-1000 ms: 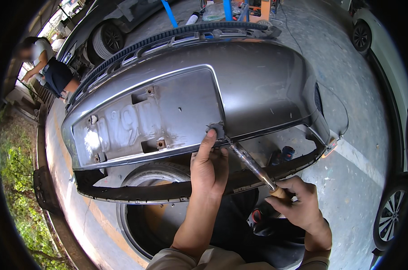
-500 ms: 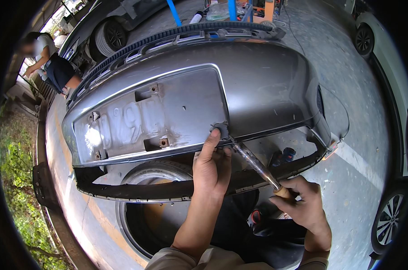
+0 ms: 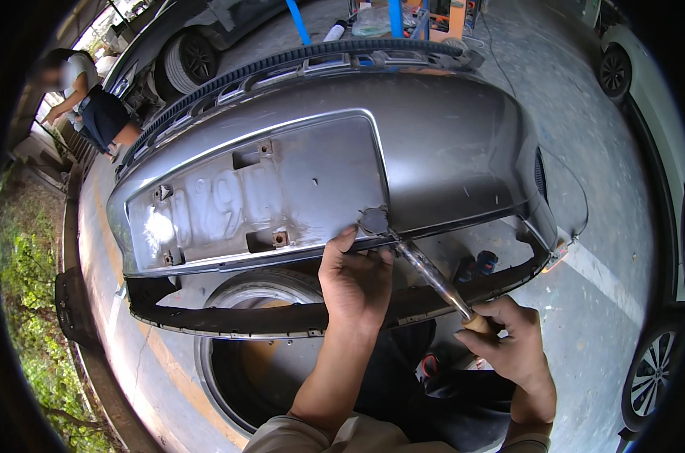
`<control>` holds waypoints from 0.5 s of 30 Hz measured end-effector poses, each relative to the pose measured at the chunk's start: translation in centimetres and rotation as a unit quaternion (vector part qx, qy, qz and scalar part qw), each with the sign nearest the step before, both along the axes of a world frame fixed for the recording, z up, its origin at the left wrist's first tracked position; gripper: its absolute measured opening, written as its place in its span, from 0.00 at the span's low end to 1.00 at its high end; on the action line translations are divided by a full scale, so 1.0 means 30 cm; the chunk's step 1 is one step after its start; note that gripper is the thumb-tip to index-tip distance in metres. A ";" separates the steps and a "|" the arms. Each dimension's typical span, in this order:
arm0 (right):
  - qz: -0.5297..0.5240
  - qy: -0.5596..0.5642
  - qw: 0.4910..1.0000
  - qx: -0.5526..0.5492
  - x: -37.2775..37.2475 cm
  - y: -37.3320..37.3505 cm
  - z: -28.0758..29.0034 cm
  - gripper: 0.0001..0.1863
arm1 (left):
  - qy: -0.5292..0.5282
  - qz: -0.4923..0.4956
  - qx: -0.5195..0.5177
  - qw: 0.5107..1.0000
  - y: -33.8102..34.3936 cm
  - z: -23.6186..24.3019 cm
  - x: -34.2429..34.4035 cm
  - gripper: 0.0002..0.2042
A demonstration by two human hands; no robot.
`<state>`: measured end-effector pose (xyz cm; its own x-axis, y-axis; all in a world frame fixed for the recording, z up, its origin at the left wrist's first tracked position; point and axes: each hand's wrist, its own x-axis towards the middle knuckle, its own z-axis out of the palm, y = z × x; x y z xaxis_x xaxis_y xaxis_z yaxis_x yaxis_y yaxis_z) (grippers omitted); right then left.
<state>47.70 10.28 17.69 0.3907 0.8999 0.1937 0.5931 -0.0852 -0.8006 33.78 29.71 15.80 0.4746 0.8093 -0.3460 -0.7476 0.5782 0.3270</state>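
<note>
A grey car bumper point(image 3: 448, 143) lies across the view, its recessed plate area facing up and toward me. My right hand point(image 3: 508, 336) is closed around the wooden handle of a soldering iron point(image 3: 434, 278) with a long metal barrel. The iron's tip meets the lower edge of the bumper, beside a dark, rough-edged patch point(image 3: 373, 221) at the recess corner. My left hand point(image 3: 355, 291) grips that same edge just left of the tip, thumb near the patch and fingers partly hidden underneath.
Under the bumper lies a tyre point(image 3: 214, 370). Another person point(image 3: 93, 98) stands at the far left near a dark car point(image 3: 237, 30). A white car point(image 3: 655, 151) flanks the right side. Blue posts point(image 3: 298, 23) rise at the back, and a thin cable point(image 3: 584, 196) trails on the floor.
My left thumb has come off the dark patch and drawn back left to the bumper's edge, uncovering the patch. The right hand keeps the iron in nearly the same place.
</note>
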 end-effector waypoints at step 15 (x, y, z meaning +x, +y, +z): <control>0.006 0.003 1.000 0.000 -0.008 -0.002 0.010 0.22 | -0.021 -0.006 -0.002 1.000 -0.007 -0.004 -0.014 0.11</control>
<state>47.45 10.23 18.00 0.3803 0.9050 0.1907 0.5896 -0.0784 -0.8039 33.35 29.50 15.68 0.4984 0.8021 -0.3290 -0.7537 0.5884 0.2929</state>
